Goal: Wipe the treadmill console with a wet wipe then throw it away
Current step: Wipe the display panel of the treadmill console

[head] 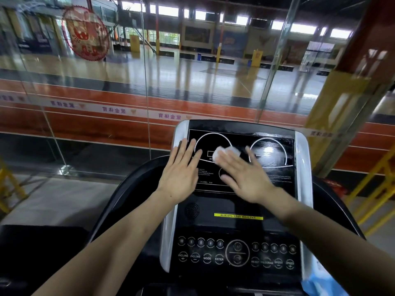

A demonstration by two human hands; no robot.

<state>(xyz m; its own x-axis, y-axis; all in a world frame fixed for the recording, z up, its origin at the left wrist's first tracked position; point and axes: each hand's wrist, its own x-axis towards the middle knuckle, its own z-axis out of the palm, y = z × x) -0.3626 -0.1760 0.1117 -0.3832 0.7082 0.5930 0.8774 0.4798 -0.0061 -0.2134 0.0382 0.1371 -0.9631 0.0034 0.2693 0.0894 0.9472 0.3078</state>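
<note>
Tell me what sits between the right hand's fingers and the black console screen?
A crumpled white wet wipe, pressed flat under the right hand against the console screen, seen in the head view.

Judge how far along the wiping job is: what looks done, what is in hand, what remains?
Done: the right dial area shows a wet sheen. In hand: the right hand presses the wet wipe flat on the console display, while the left hand rests on its left edge. Left: the button panel probably, then binning the wipe.

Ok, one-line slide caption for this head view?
Right hand presses a wet wipe flat against the treadmill console display, while the left hand rests open on the console's left edge.
</note>
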